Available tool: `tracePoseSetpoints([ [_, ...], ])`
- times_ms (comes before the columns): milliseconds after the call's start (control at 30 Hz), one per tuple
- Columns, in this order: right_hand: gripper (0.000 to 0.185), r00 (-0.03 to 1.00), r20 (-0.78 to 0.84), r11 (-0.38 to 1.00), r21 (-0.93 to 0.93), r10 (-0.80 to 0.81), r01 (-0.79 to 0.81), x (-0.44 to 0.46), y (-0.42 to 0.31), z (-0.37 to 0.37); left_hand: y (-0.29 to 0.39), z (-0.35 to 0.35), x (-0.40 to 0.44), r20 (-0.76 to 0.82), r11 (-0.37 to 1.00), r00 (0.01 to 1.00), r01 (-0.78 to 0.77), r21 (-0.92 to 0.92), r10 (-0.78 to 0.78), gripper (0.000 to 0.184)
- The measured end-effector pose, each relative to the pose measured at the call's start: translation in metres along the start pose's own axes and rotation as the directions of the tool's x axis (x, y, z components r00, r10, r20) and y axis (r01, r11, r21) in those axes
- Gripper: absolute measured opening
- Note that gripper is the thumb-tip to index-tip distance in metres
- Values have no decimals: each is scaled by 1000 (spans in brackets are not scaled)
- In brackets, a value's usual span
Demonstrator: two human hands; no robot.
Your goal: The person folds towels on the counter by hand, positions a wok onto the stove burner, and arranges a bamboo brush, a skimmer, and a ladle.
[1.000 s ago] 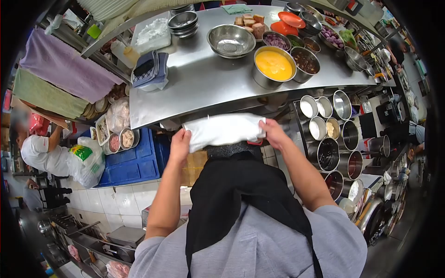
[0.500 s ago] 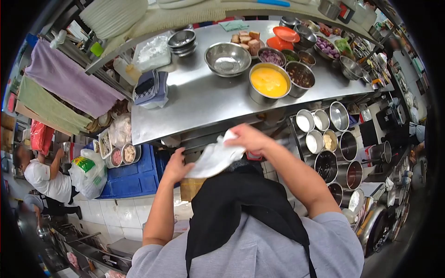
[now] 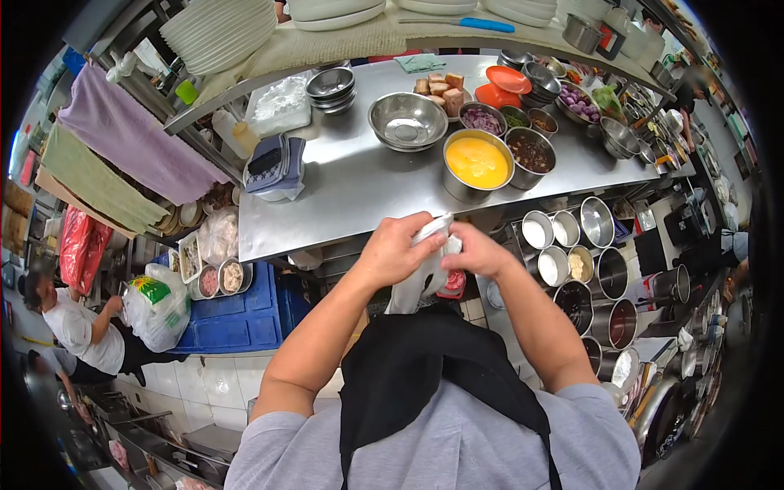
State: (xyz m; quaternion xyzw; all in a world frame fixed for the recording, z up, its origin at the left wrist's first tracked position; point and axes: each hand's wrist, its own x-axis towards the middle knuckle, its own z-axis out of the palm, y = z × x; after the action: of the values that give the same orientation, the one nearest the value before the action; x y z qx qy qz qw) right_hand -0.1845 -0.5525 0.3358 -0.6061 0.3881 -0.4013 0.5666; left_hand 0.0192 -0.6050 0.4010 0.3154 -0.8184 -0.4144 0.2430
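Note:
A white cloth (image 3: 408, 290) hangs bunched in front of the black apron, at the steel table's front edge. My left hand (image 3: 400, 247) grips its upper part, fingers closed round it. Close beside it on the right, my right hand (image 3: 478, 251) pinches the cloth's top end. The two hands nearly touch. Behind them on the steel table (image 3: 343, 208) stand a pot of yellow liquid (image 3: 476, 163), a pot of dark sauce (image 3: 531, 155) and a perforated steel bowl (image 3: 407, 118).
Folded blue cloths (image 3: 275, 163) lie at the table's left. Steel pots (image 3: 612, 272) fill a rack on the right. A person in a white shirt (image 3: 82, 329) is at the left near a plastic bag (image 3: 159, 306). Plates (image 3: 220, 37) are stacked on the overhead shelf.
The cloth was stretched wide between my hands; now it is bunched and hanging. My left hand has moved right and up to meet my right hand. The view has shifted slightly.

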Motion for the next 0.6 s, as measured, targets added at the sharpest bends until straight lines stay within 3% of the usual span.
tracePoseSetpoints([
  [33,46,987,65,988,28,150,-152,-4,3,-2,-1,-6,1,0,1000,1000,-2,3,2,25],
  [100,33,980,59,982,-33,189,-187,-8,-14,5,-4,-18,-2,-27,980,1000,-18,-199,12,27],
  [133,33,980,58,982,-29,189,-187,-8,-7,3,-4,-27,-4,-50,983,999,-23,-183,14,28],
  [200,24,997,32,959,-273,-67,73,-3,6,-3,0,-40,-5,-87,987,993,-93,-129,82,27],
  [233,24,998,29,961,-269,-64,69,-3,11,-6,1,-44,-6,-125,984,980,-162,-75,152,26],
  [300,22,959,-82,930,-279,-273,240,3,-4,-5,3,-53,-9,-141,974,968,-218,-54,209,24],
  [333,18,966,-225,985,-140,-129,99,2,-13,-1,6,-58,-14,-164,980,972,-181,-77,167,23],
  [433,16,934,-303,961,-249,-191,116,9,-35,0,9,-70,-23,-180,980,976,-148,-135,123,19],
  [500,18,948,-266,954,-284,-174,96,12,-36,3,11,-75,-29,-201,971,971,-163,-175,126,14],
  [600,23,994,-9,858,-507,-109,89,16,-12,1,3,-82,-43,-223,986,969,-130,-100,105,11],
])
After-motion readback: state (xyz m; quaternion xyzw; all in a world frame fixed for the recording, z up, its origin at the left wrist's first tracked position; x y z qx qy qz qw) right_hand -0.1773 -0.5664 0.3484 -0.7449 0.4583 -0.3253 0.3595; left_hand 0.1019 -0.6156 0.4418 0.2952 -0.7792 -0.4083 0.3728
